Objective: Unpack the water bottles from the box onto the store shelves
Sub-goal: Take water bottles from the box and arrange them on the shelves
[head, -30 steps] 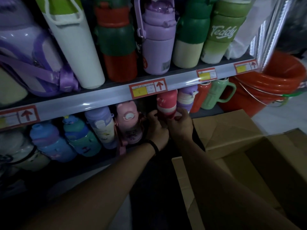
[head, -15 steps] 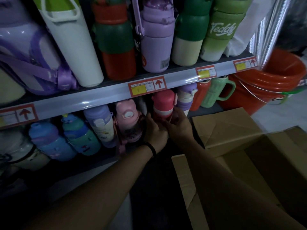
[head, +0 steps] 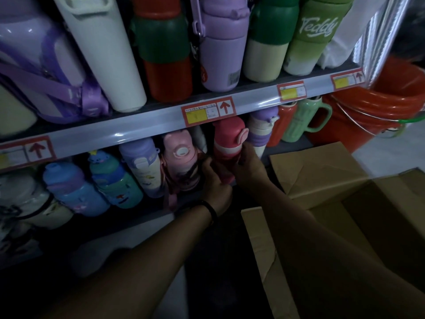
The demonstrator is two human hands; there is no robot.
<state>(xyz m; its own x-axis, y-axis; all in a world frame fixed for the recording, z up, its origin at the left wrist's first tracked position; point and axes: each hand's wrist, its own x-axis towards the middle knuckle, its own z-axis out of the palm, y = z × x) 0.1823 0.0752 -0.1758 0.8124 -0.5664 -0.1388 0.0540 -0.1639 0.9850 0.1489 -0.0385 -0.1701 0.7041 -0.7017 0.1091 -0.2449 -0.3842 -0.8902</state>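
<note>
Two bare forearms reach forward from the bottom of the view and meet under the shelf rail [head: 138, 132]. Left hand [head: 215, 187]: black wristband [head: 211, 211], fingers curled on the lower left side of the red bottle [head: 226, 139]. Right hand [head: 249, 166]: fingers wrapped round the bottle's right side, just below the lid. Both grip it.

Red bottle stands upright between and above the hands, its top just under the rail and its base hidden behind them. Pink bottle [head: 179, 157] sits just left of the left hand, by its fingertips. Purple-and-cream bottle [head: 259, 130] is just right of the right hand. Box [head: 322, 171] lies right of and below the right hand, flaps open.

Price tag [head: 207, 110] on the rail above the hands: red border, yellow block, red up-arrow; small print unreadable. "Teddy" in white script on a green bottle [head: 317, 31], up and right of the hands on the upper shelf. Light is dim.
</note>
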